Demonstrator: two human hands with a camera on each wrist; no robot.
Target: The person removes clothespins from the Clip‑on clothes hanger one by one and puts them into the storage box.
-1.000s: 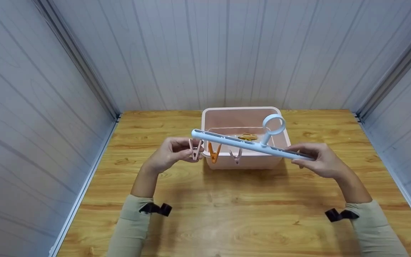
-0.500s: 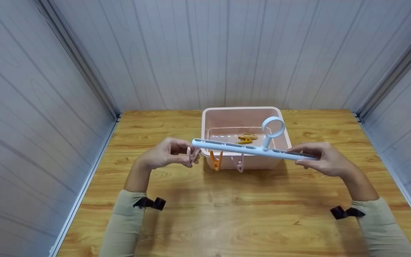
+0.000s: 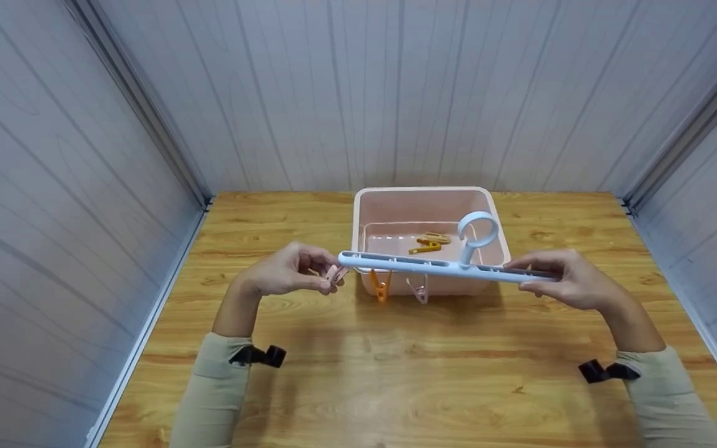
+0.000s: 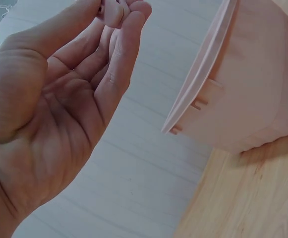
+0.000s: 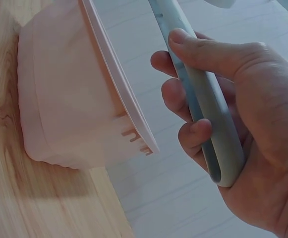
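We logged: left hand point(image 3: 284, 274) pinched pink peg point(image 3: 334, 274) just left of rack point(image 3: 445, 269) end; rack's long axis ran left-right (right hand point(image 3: 567, 283) clamped far end).

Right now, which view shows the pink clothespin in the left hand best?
Head view: the pink clothespin shows pinched by the left hand beside the blue hanger. The left wrist view catches only its tip; the right wrist view misses it.

the pale blue plastic hanger bar point(image 3: 439, 268) with its ring handle point(image 3: 478, 229) spans the front of the open pink plastic bin point(image 3: 365, 214), barring entry there; bare wooden table point(image 3: 396, 373) lies open nearer the person.
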